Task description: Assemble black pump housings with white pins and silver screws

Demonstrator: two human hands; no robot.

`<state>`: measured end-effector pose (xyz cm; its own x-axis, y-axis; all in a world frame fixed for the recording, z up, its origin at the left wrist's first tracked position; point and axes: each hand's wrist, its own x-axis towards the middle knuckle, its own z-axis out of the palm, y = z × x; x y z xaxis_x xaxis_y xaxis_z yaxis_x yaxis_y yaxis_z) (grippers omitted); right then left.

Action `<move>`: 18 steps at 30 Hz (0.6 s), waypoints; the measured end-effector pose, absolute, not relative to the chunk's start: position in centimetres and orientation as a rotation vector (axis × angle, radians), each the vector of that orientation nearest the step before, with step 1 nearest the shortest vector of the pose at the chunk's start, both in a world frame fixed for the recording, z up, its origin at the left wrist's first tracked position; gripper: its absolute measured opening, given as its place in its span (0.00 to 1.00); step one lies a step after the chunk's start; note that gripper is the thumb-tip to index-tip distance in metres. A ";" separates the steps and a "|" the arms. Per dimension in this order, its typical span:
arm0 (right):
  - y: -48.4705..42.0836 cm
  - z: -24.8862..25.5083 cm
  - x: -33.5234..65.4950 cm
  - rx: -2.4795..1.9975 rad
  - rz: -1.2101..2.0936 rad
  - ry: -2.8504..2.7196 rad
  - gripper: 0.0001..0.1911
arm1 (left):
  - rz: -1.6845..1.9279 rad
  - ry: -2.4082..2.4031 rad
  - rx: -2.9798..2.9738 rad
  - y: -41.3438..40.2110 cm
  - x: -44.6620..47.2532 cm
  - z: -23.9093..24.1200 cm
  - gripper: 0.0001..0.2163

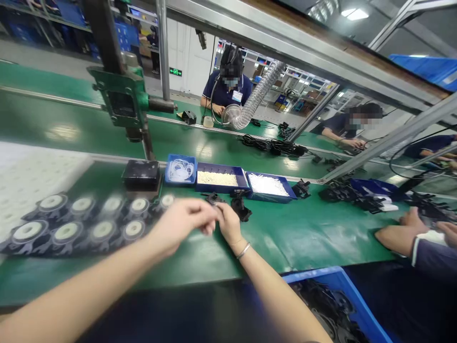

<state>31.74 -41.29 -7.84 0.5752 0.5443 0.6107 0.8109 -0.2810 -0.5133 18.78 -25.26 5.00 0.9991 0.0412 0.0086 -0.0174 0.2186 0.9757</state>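
My left hand (187, 216) is over the middle of the green bench, its fingers curled together and slightly blurred; what they pinch, if anything, is hidden. Right beside it, my right hand (229, 223) has its fingers bent closed, fingertips meeting those of the left. Whatever it holds cannot be made out. Just beyond the fingers lies a small black part (212, 198), with another black plastic part (241, 208) to the right of my right hand. On the left stand two rows of black parts with pale round rings (134, 228).
Behind the hands stand a blue tray of clear tubing (181, 170), a bin of cream pieces (221, 178) and a bin of white pieces (268, 185). A green press (119, 97) rises at left. A blue crate (321, 274) is below; a co-worker's hands (403, 233) work at right.
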 end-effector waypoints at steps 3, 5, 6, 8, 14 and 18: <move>-40.3 -5.7 31.5 -1.853 -0.243 -0.849 0.10 | -0.192 0.216 1.078 -26.8 14.2 0.1 0.17; -39.5 -4.1 31.1 -1.667 -0.036 -0.670 0.09 | -0.257 0.307 1.002 -27.2 13.1 -2.8 0.19; -39.1 -3.4 30.8 -1.560 0.052 -0.583 0.09 | -0.267 0.329 0.985 -27.2 12.9 -3.8 0.19; -38.3 -2.4 29.7 -1.390 0.131 -0.452 0.11 | -0.262 0.334 0.967 -26.8 12.9 -5.0 0.19; -38.4 -3.5 23.5 -1.216 0.182 -0.238 0.10 | -0.143 0.246 1.073 -24.8 12.7 -5.7 0.18; -40.5 -5.4 19.7 -1.302 0.288 -0.187 0.09 | -0.068 0.193 1.237 -24.0 12.1 -6.2 0.13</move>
<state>19.68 -40.46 -5.41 0.9495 0.3127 -0.0253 -0.1040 0.2377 -0.9657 12.09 -23.95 -6.23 0.9817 0.0525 -0.1830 0.1561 0.3282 0.9316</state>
